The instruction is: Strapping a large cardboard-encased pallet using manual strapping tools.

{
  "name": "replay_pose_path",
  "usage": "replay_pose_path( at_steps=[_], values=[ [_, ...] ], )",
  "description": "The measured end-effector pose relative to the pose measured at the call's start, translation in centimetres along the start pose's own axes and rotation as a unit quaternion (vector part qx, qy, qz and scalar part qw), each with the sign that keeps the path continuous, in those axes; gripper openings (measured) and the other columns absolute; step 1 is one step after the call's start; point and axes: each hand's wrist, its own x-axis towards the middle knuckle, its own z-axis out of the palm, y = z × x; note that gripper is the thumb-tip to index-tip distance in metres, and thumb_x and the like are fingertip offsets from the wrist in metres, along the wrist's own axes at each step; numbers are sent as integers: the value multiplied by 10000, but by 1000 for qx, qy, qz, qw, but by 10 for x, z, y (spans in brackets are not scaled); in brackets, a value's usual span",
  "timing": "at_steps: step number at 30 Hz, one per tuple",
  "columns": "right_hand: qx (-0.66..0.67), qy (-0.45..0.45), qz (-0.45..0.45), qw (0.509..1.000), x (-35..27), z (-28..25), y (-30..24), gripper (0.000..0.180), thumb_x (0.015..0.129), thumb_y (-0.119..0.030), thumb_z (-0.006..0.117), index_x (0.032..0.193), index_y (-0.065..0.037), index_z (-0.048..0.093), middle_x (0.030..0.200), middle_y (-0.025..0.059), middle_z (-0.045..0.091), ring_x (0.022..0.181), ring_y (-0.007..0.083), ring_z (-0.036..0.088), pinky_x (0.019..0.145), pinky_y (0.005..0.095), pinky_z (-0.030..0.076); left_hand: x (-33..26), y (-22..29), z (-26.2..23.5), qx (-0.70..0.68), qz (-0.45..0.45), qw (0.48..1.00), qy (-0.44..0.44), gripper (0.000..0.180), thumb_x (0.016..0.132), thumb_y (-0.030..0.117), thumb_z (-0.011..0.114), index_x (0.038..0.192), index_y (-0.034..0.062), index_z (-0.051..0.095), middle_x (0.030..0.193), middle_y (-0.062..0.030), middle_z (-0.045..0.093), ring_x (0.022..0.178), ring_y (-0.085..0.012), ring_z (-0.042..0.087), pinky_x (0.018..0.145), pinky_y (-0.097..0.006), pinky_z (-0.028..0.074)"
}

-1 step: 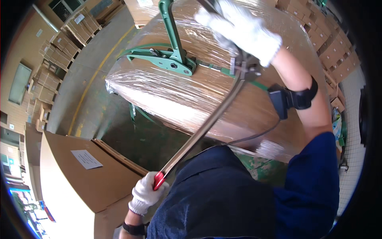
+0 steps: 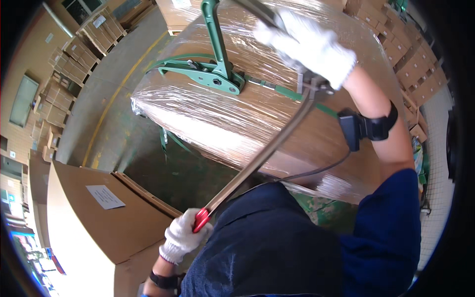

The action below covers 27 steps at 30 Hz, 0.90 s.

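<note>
Gripping the red sleeve [image 2: 202,220] of a long two-handled grey metal tool [image 2: 267,152], the white-gloved left hand [image 2: 185,233] is closed, on the near side of the brown film-wrapped load [image 2: 222,126]. Above the load, the blurred white-gloved right hand [image 2: 309,49] wraps the other handle [image 2: 255,11]. The flat green strap [image 2: 287,92] and green metal lever tensioner [image 2: 217,79] lie atop the load.

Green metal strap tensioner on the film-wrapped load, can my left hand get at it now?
Probably not without letting go: your white-gloved left hand is closed on the red handle of a long metal tool, away from the tensioner.
</note>
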Motion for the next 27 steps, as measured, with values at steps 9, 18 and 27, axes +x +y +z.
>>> replay_pose_path(
  at_steps=[9, 18, 27],
  values=[
    [-414, -207, 26, 886, -76, -45, 77, 372, 916, -392, 727, 1210, -167, 687, 921, 44, 748, 847, 253, 715, 780, 390, 562, 102, 72, 12, -128, 122, 950, -258, 481, 788, 210, 855, 1162, 23, 618, 870, -46, 625, 806, -140, 609, 742, -333, 513],
    [-327, -206, 97, 917, -94, -52, 110, 252, 933, -342, 667, 1081, -148, 726, 810, 35, 708, 689, 221, 665, 632, 377, 531, 125, 104, 16, -184, -8, 918, -351, 592, 762, 186, 864, 1253, 8, 586, 867, -21, 649, 760, -89, 606, 675, -272, 511],
    [-207, -142, 106, 962, -37, -35, 101, 315, 945, -330, 610, 780, -103, 753, 694, 7, 695, 535, 107, 581, 482, 283, 429, 118, 100, 54, -246, 0, 908, -338, 556, 772, 157, 888, 1185, 54, 531, 829, 4, 611, 675, -79, 579, 582, -251, 475]
  ],
)
